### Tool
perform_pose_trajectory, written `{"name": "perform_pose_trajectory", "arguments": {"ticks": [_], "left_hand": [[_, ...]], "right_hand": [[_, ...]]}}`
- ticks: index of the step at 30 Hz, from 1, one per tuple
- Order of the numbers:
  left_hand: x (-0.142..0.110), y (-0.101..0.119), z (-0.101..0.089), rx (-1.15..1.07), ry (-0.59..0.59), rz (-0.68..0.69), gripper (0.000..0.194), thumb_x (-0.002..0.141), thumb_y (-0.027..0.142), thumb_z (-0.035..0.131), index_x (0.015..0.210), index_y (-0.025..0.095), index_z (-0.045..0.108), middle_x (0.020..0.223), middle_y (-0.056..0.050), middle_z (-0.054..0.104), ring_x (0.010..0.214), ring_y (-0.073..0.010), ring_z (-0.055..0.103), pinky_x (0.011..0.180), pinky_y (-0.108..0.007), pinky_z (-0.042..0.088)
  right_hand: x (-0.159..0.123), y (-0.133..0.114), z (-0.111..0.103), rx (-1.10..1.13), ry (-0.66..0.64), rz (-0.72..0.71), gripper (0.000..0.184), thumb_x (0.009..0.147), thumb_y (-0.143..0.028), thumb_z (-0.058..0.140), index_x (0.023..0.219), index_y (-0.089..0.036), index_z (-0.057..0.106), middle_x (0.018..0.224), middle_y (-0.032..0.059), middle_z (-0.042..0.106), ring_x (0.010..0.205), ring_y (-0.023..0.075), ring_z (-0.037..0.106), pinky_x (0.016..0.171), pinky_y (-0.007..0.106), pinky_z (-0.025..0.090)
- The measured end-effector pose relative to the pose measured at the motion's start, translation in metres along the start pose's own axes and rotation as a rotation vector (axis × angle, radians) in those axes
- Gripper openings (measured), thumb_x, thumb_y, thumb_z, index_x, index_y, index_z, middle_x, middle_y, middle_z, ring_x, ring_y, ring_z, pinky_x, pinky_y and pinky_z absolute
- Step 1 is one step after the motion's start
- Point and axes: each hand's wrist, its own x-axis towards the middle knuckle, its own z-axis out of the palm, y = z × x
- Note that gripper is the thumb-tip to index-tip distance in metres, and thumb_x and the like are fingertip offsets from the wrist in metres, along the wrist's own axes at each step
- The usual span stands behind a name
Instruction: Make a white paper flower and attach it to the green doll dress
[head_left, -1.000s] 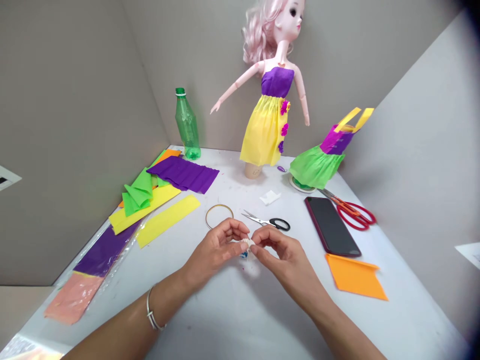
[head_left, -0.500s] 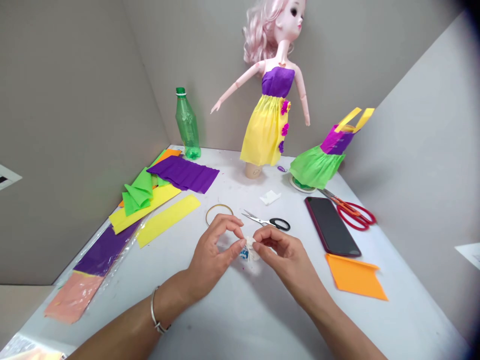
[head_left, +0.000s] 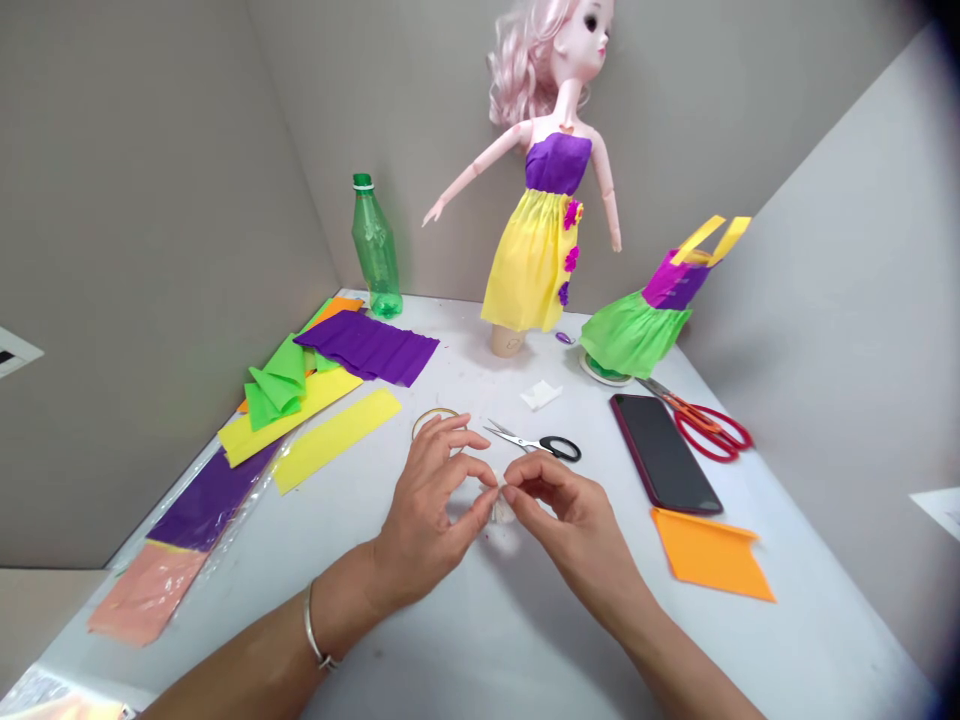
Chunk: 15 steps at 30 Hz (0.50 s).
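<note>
The right hand (head_left: 570, 525) is pinching a small crumpled white scrap (head_left: 500, 503) between thumb and forefinger, the left hand (head_left: 424, 510) is closing on its other side to hold the gathers tight, hovering mid-way over the white table (head_left: 450, 650), just beside a thin gold ring (head_left: 424, 418) and black-handled scissors (head_left: 551, 447)

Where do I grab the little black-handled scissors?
Pinch the black finger loops with your right hand, coming from the phone side. The loops point that way, while the sharp silver blades aim away to the left.
</note>
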Motion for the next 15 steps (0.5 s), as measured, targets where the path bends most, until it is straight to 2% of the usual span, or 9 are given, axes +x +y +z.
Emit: {"name": "perform_pose_trajectory", "arguments": {"ticks": [15], "left_hand": [[-0.0008, -0.0007, 0.0011, -0.018, -0.016, -0.036, 0.015, 0.084, 0.009, 0.060, 0.090, 0.023, 0.061, 0.114, -0.006, 0.058, 0.129, -0.0266, 0.042, 0.109, -0.051, 0.035]], "right_hand": [[-0.0004, -0.0027, 0.0003, -0.028, 0.009, -0.031, 0.008, 0.084, -0.020, 0.060, 0.076, -0.020, 0.061, 0.079, 0.0001, 0.059, 0.073, 0.0147, 0.056, 0.070, 0.027, 0.046]]}}
